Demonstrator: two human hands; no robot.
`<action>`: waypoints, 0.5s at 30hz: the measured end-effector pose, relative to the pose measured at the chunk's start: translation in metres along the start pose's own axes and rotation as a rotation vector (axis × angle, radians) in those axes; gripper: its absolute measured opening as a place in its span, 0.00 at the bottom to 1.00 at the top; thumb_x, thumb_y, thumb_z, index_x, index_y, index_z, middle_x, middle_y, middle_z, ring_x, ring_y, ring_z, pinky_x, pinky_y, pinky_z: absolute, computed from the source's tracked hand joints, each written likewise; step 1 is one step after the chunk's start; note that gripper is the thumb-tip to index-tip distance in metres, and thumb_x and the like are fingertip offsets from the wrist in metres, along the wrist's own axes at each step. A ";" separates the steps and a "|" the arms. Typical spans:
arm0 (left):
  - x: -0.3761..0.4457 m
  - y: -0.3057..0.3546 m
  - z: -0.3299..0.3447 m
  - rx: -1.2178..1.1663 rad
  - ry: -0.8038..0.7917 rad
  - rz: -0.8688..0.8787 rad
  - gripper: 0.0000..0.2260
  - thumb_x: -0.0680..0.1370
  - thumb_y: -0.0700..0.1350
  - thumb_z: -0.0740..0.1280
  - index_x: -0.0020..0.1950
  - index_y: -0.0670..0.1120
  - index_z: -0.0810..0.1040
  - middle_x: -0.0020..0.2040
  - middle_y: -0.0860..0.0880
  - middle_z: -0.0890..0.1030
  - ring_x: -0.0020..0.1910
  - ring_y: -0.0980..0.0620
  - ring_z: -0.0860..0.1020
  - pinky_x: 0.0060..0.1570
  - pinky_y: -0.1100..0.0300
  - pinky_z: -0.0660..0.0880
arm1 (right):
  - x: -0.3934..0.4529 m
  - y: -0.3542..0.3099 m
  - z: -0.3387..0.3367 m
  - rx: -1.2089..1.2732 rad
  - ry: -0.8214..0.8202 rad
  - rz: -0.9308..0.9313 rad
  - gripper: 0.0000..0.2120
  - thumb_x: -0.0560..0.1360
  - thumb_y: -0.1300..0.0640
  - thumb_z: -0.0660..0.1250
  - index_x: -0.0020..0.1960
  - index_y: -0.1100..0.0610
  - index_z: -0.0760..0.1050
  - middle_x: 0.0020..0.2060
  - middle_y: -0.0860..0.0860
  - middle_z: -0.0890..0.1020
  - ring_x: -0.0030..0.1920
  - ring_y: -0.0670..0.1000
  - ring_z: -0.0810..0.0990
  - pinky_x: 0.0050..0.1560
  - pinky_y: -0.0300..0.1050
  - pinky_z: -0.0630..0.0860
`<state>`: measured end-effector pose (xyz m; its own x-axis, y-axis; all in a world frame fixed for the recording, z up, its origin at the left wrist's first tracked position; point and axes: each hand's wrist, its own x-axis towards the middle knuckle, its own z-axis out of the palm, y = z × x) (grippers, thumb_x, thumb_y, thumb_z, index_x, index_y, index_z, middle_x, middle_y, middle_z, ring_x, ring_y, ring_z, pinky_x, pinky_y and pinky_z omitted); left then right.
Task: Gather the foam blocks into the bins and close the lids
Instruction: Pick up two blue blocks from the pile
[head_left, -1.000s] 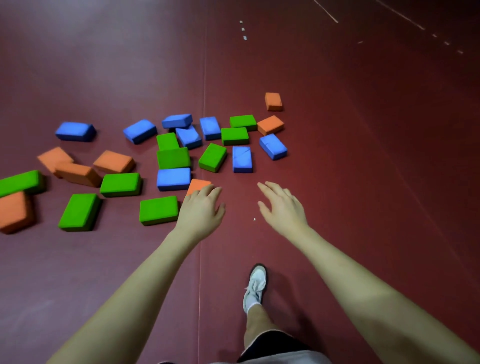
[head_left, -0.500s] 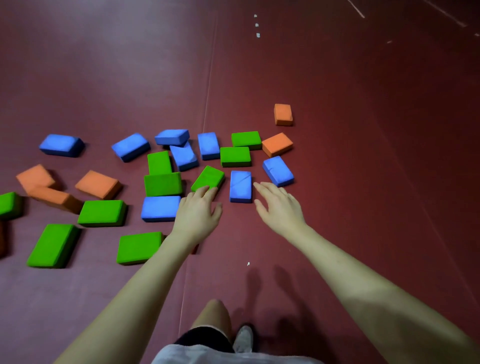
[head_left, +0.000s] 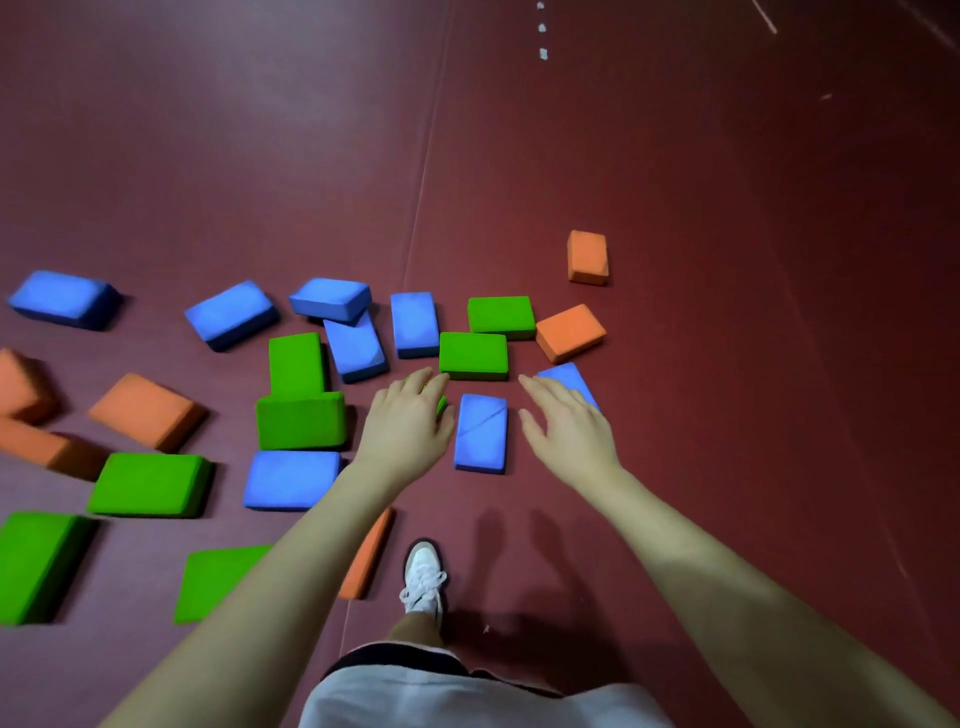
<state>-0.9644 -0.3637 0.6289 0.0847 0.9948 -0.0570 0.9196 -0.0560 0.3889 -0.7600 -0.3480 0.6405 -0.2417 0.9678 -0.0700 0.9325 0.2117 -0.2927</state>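
Down on the floor (head_left: 675, 467), hovering with left hand (head_left: 410, 426) and right hand (head_left: 566, 431) both relaxed, grasping nothing, flanking blue foam block (head_left: 480, 434); more scattered toward 9 o'clock. Probably light, squishy; squeezing long sides.

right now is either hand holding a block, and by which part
Nothing is held. The left hand and right hand reach out with straight fingers on either side of a blue block lying on the floor.

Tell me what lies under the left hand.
A green block lies under the left hand; only slivers show at the fingertips and beside the hand. The rest is covered, and whether the hand touches it cannot be told.
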 end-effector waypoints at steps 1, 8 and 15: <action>0.017 -0.005 0.000 0.013 -0.016 0.014 0.23 0.74 0.50 0.58 0.63 0.40 0.77 0.62 0.39 0.78 0.51 0.36 0.79 0.49 0.48 0.74 | 0.017 0.003 0.001 0.004 -0.012 0.015 0.23 0.79 0.54 0.63 0.73 0.54 0.68 0.68 0.52 0.73 0.65 0.58 0.73 0.62 0.51 0.69; 0.108 -0.021 0.010 0.018 -0.118 0.007 0.22 0.73 0.48 0.61 0.63 0.40 0.77 0.61 0.39 0.78 0.52 0.36 0.78 0.49 0.46 0.74 | 0.110 0.030 0.013 0.014 -0.082 0.038 0.22 0.77 0.55 0.64 0.71 0.55 0.70 0.67 0.53 0.74 0.63 0.59 0.74 0.61 0.51 0.70; 0.189 -0.021 0.050 0.005 -0.164 -0.069 0.24 0.73 0.51 0.55 0.60 0.40 0.79 0.57 0.39 0.80 0.48 0.36 0.79 0.44 0.46 0.76 | 0.197 0.085 0.035 -0.009 -0.235 0.000 0.24 0.79 0.52 0.61 0.74 0.52 0.65 0.71 0.50 0.70 0.67 0.56 0.70 0.64 0.50 0.66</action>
<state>-0.9486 -0.1789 0.5639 0.0821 0.9690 -0.2329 0.9271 0.0115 0.3747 -0.7379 -0.1438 0.5679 -0.2964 0.9097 -0.2910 0.9346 0.2135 -0.2846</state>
